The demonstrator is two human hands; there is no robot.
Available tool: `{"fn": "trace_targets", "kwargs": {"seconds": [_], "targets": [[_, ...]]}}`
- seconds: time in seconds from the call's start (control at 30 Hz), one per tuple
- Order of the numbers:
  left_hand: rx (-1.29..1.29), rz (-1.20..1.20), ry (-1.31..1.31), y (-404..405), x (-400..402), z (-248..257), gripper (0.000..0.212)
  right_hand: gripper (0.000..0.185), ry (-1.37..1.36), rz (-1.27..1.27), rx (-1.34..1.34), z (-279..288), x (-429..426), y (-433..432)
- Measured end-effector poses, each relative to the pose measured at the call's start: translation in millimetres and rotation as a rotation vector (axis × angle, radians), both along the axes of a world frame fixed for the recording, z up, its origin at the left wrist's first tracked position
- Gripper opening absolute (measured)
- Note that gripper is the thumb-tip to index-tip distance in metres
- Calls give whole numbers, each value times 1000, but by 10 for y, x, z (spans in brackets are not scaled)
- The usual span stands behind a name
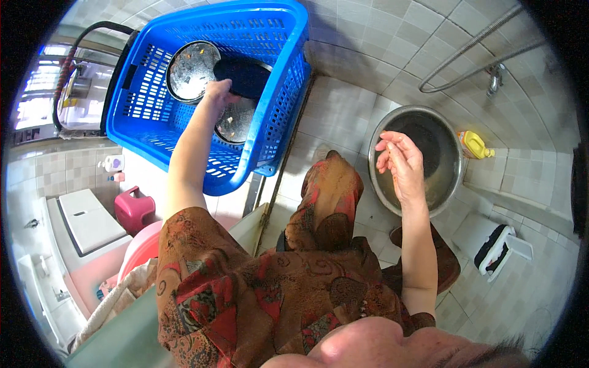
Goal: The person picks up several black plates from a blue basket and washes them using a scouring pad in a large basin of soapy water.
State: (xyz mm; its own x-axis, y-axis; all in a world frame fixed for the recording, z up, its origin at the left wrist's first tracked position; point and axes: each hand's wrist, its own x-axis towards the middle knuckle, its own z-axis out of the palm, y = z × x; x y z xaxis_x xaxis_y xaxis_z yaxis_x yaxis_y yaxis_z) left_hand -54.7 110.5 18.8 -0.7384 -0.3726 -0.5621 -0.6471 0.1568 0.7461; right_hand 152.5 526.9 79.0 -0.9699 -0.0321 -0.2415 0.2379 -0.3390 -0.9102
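My left hand (220, 91) reaches down into a blue plastic shopping basket (152, 142), among round metal pans or plates. A shiny round one (191, 69) with small food bits on it leans beside the hand. A dark round one (246, 76) lies just beyond the fingers, and another soiled one (235, 120) sits lower. The fingers are blurred, so I cannot tell whether they grip a rim. Over the left side of a large stainless steel basin (453, 184) hangs my right hand (400, 161), its fingers loosely curled and apart, with nothing seen in them. Dark, murky water (418, 142) appears to fill the basin.
A yellow bottle (474, 145) stands by the wall beside the basin. Above, a metal shower hose (460, 55) loops from a tap (494, 83). A white bin (487, 250) is at right. To the left are a pink stool (134, 209) and a washing machine (87, 225).
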Motion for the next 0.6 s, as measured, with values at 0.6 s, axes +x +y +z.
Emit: {"fn": "trace_targets", "kwargs": {"seconds": [0.6], "targets": [[266, 109, 736, 765, 1142, 1798, 12, 31, 90, 2, -61, 364, 322, -25]]}}
